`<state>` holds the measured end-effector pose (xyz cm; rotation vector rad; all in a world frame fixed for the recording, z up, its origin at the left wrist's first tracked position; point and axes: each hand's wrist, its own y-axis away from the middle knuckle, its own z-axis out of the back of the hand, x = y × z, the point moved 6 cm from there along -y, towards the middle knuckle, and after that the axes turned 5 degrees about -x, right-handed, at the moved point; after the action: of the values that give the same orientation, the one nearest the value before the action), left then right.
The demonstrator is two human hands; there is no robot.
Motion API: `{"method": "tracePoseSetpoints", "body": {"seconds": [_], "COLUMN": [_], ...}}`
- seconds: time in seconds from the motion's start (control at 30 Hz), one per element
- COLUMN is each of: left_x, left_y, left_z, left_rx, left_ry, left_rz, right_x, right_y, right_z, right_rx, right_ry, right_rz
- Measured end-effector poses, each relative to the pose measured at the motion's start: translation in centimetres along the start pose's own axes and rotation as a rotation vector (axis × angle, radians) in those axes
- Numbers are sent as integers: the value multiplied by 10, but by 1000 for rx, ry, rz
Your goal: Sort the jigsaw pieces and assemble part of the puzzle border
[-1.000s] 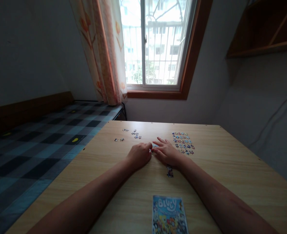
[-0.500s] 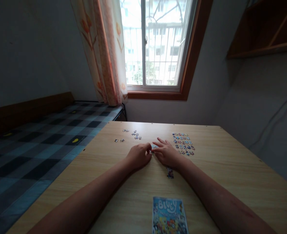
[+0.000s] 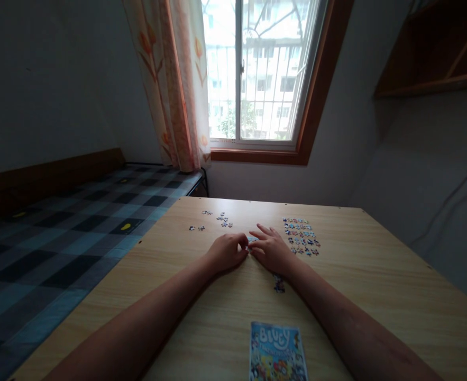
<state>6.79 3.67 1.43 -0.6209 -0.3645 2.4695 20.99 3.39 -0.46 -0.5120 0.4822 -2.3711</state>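
Over the middle of the table, my left hand (image 3: 228,252) is closed, its thumb and fingers curled together at the edge of some light-blue puzzle pieces (image 3: 252,239); the fingertips partly hide what they grip. My right hand (image 3: 272,250) lies palm down from the other side with fingers spread, its fingertips touching those same pieces and covering part of them. Close to my right wrist is a small dark joined puzzle section (image 3: 279,284). Nearer to me lies a blue picture card or box (image 3: 277,352) marked "Bluey".
Rows of loose puzzle pieces (image 3: 300,233) are laid out right of my hands. Several scattered pieces (image 3: 223,218) lie at the back left. The wooden table (image 3: 376,275) adjoins a bed with a checked cover (image 3: 82,238); a window (image 3: 265,79) is beyond.
The whole view has shifted slightly, with the scene sitting a little further right. Both hands keep nearly the same pose at the light-blue pieces.
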Motion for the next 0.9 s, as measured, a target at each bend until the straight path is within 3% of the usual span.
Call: {"method": "tracePoseSetpoints", "body": {"seconds": [0.53,0.9], "left_x": [7,33], "left_y": [-3,-6], "left_z": [-3,1], "left_rx": [-53,-189], "left_ry": [127,405], "left_rz": [-31,126], "right_x": [1,-3], "right_y": [3,7], "right_z": [0,-3], "right_rx": [-83,-89], "right_ry": [-18,-55], "right_rz": [38,39]}}
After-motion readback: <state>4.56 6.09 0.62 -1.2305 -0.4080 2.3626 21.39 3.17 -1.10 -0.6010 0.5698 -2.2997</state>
